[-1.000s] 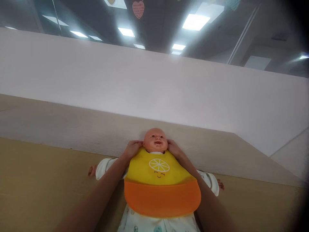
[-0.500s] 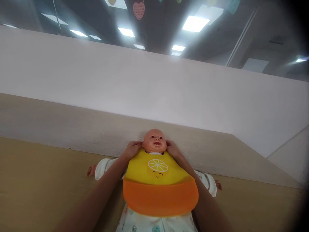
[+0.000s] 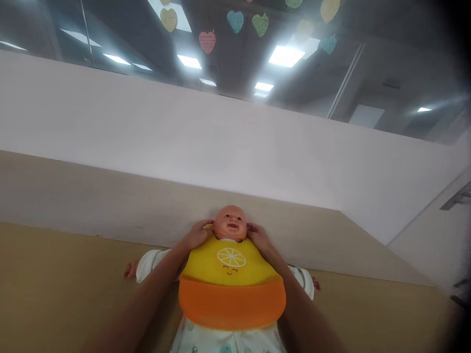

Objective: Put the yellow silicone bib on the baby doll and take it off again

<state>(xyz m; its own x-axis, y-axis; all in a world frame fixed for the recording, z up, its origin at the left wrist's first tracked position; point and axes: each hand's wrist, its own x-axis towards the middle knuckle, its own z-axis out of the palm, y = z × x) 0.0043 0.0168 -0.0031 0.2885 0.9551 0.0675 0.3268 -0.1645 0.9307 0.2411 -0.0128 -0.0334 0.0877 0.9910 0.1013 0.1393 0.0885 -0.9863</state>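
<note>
A baby doll [image 3: 230, 223] in white printed clothes lies face up, arms spread wide. Over its chest is a yellow bib [image 3: 206, 257] with a lemon-slice print, a smiling face and an orange pocket [image 3: 231, 304] along the bottom. My left hand [image 3: 197, 235] is closed on the bib's neck strap beside the doll's head; a bit of yellow shows at the fingers. On the other side of the neck, my right hand [image 3: 259, 236] grips the bib's other upper end. Its fingertips are partly hidden behind the doll's head.
The doll lies on a tan surface [image 3: 55, 284] against a raised pale ledge [image 3: 91, 196]. Behind stands a white wall [image 3: 165, 132] below glass carrying paper hearts [image 3: 234, 21]. A door handle [image 3: 456, 197] shows at far right.
The view has tilted up and shifted right, so more hearts and the door handle show. Both hands stay at the doll's neck, with the bib lying much as before.
</note>
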